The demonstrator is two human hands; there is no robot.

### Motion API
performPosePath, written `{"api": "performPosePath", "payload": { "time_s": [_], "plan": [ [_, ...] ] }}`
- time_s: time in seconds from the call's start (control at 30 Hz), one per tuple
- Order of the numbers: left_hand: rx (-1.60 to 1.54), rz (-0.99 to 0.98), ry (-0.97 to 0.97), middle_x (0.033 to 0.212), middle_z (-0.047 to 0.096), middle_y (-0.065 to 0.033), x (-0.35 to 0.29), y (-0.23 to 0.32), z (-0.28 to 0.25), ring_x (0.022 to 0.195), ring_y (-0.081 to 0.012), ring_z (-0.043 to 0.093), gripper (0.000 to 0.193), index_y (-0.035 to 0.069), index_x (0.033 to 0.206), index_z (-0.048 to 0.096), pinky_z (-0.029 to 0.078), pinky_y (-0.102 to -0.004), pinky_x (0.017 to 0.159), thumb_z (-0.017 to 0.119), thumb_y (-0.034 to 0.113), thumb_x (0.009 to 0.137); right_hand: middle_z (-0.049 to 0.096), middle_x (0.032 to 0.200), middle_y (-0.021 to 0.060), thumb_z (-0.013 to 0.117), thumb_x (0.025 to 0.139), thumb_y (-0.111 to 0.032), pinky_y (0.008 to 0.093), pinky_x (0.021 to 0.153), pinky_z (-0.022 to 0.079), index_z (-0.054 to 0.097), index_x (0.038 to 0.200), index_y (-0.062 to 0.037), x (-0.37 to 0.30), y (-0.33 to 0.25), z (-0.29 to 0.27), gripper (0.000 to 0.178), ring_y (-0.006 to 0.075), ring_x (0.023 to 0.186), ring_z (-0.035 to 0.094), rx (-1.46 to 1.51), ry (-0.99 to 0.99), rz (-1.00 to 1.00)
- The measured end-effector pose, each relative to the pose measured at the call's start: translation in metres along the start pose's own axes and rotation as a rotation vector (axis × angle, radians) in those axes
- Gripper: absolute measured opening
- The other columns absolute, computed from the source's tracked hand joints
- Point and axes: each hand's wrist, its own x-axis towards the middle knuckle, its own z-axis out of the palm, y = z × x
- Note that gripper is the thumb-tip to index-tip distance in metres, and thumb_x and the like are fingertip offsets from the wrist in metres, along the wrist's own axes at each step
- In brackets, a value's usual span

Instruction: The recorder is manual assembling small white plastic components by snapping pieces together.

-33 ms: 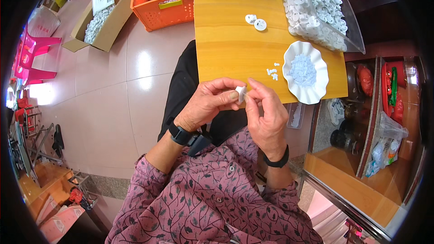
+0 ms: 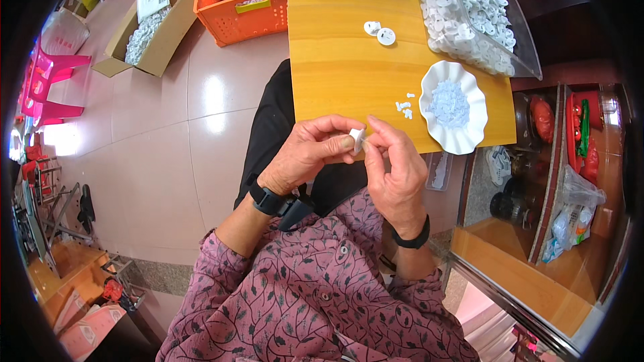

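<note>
My left hand pinches a small round white plastic part between thumb and fingers, over my lap at the table's near edge. Close against its right side, my right hand has thumb and forefinger closed on a tiny translucent plastic piece, mostly hidden by the fingertips. Several small white pieces lie loose on the wooden table. To their right stands a white scalloped dish with a heap of pale bluish bits. Farther back rest two round white plastic parts, side by side.
A clear bin of white parts stands at the table's back right, beside a bulging bag of them. Left of the table are an orange crate and a cardboard box, both holding parts. Open shelves flank me on the right.
</note>
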Motion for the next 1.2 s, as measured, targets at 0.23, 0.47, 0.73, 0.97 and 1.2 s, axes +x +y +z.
{"api": "performPosePath", "payload": {
  "time_s": [0.23, 0.47, 0.73, 0.97, 1.2],
  "plan": [
    [0.257, 0.013, 0.001, 0.098, 0.068, -0.0056, -0.001, 0.007, 0.001, 0.081, -0.0111, 0.064, 0.029, 0.0, 0.118, 0.065, 0.055, -0.025, 0.079, 0.068, 0.015, 0.094, 0.063, 0.085, 0.0142, 0.065, 0.086, 0.005, 0.0389, 0.067, 0.052, 0.058, 0.12, -0.0004, 0.002, 0.0, -0.002, 0.035, 0.0308, 0.075, 0.065, -0.041, -0.105, 0.002],
    [0.061, -0.035, 0.052, 0.099, 0.067, -0.0048, 0.0, 0.004, 0.001, 0.079, -0.0109, 0.064, 0.029, -0.001, 0.12, 0.064, 0.055, -0.0247, 0.075, 0.064, 0.017, 0.097, 0.063, 0.084, 0.0138, 0.066, 0.089, 0.001, 0.035, 0.064, 0.053, 0.059, 0.113, 0.0009, -0.004, 0.002, 0.003, 0.025, 0.0279, 0.072, 0.066, 0.096, -0.016, 0.166],
    [-0.022, -0.021, 0.05, 0.098, 0.069, -0.0052, 0.001, 0.001, -0.002, 0.078, -0.0093, 0.066, 0.03, -0.002, 0.119, 0.065, 0.058, -0.0251, 0.076, 0.066, 0.016, 0.096, 0.061, 0.084, 0.0138, 0.065, 0.089, 0.002, 0.0353, 0.06, 0.05, 0.061, 0.097, -0.0001, -0.001, 0.003, 0.003, 0.01, 0.0289, 0.07, 0.064, 0.007, -0.039, 0.082],
    [-0.015, -0.024, 0.063, 0.097, 0.07, -0.0064, 0.002, 0.0, -0.003, 0.079, -0.01, 0.066, 0.03, -0.002, 0.119, 0.065, 0.059, -0.0264, 0.077, 0.067, 0.015, 0.095, 0.058, 0.081, 0.0139, 0.065, 0.089, 0.0, 0.0371, 0.058, 0.048, 0.057, 0.094, -0.0006, -0.002, 0.003, 0.007, 0.01, 0.0295, 0.067, 0.061, 0.04, -0.047, 0.129],
    [-0.004, -0.023, 0.054, 0.097, 0.07, -0.0071, 0.001, 0.001, -0.001, 0.079, -0.0109, 0.067, 0.03, -0.003, 0.118, 0.065, 0.059, -0.0277, 0.079, 0.068, 0.015, 0.095, 0.056, 0.08, 0.0137, 0.064, 0.09, -0.001, 0.0384, 0.056, 0.048, 0.054, 0.093, -0.0013, -0.003, 0.005, 0.011, 0.011, 0.0296, 0.065, 0.059, 0.013, -0.055, 0.129]
  ]
}}
